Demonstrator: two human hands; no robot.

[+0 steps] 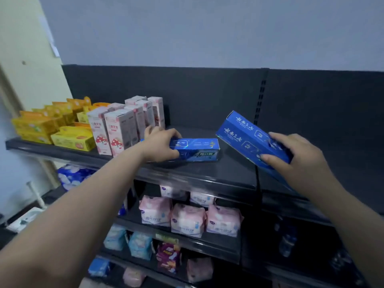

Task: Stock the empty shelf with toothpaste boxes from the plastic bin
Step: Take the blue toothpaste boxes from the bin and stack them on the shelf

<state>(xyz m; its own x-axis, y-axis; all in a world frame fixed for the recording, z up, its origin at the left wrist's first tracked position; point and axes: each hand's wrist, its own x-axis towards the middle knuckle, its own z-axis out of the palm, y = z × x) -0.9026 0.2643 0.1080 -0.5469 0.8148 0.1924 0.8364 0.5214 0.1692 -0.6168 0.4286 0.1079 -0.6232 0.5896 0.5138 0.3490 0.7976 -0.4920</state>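
- While lying flat on the shelf (228,170), clasped by left grip (161,145): blue toothpaste box (197,149), just beside pink cartons (118,132).
- Grasped in right grip (297,161), tilted above shelf: two blue boxes (247,136).

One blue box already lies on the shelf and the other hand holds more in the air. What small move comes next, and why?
Probably lower the right hand and lay its tilted blue toothpaste boxes flat on the top shelf, just right of the lying blue box that the left hand grips. That box already rests there, and the shelf beside it is bare.
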